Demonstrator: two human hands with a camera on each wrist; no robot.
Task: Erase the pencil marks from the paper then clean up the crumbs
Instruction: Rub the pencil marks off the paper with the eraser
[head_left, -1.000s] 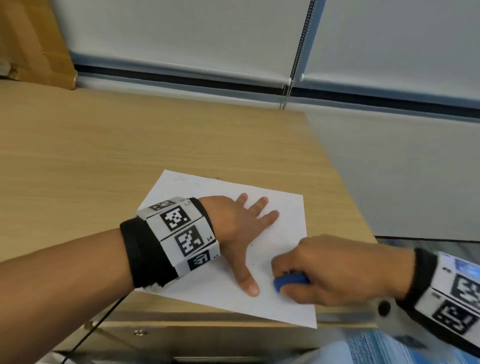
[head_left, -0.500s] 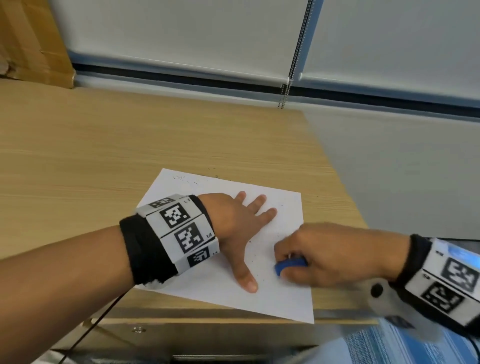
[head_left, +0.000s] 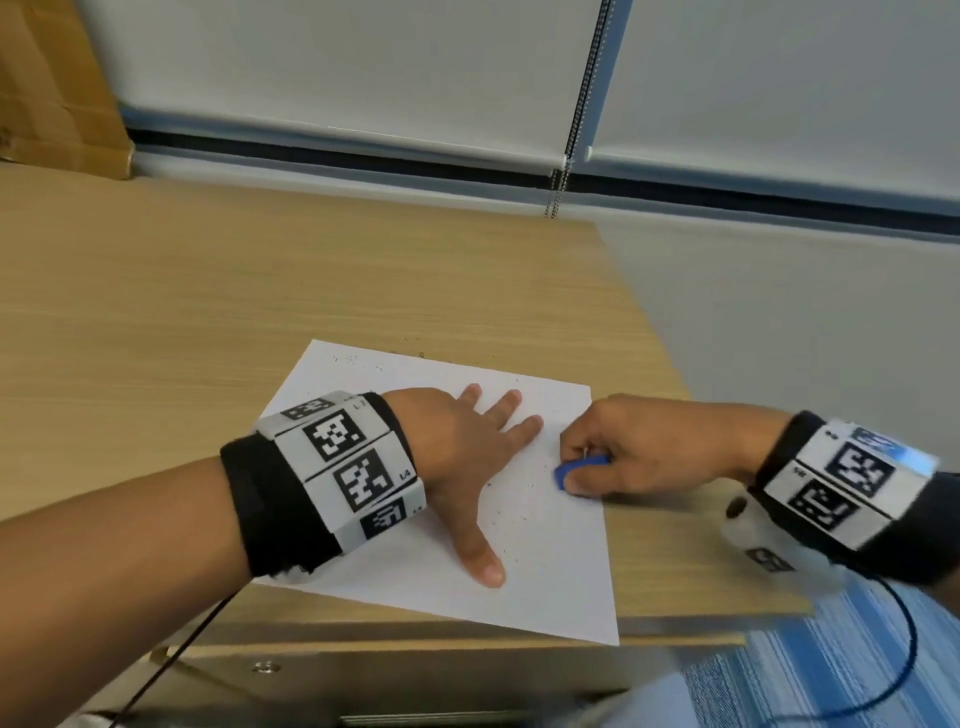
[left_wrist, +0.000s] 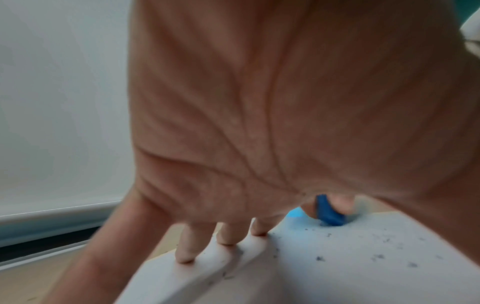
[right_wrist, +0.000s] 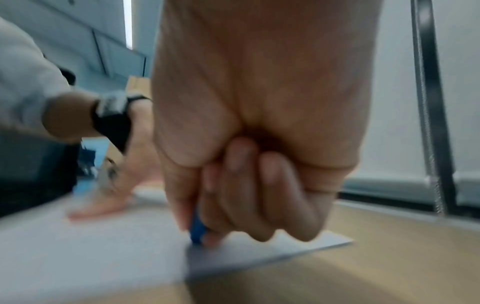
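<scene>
A white sheet of paper (head_left: 405, 582) lies near the front right corner of the wooden desk (head_left: 208, 291). My left hand (head_left: 467, 447) presses flat on it with fingers spread. My right hand (head_left: 623, 452) pinches a blue eraser (head_left: 576, 470) against the paper near its right edge, just right of my left fingertips. Dark crumbs (head_left: 519, 514) are scattered over the sheet, with faint marks near its far edge (head_left: 353, 358). The left wrist view shows the eraser (left_wrist: 328, 211) on the paper (left_wrist: 363, 267) with crumbs. In the right wrist view the eraser (right_wrist: 197, 228) sticks out below my curled fingers.
The desk's right edge (head_left: 654, 332) runs close beside the paper, and the front edge (head_left: 467, 644) lies just under the sheet's near corner. A cardboard box (head_left: 57, 88) stands at the back left. A blind chain (head_left: 576, 104) hangs by the wall. Striped blue carpet (head_left: 831, 675) lies below right.
My right hand has slid the eraser away from me along the paper's right side, from near the left thumb up to beside the left fingertips. The left hand has stayed pressed flat.
</scene>
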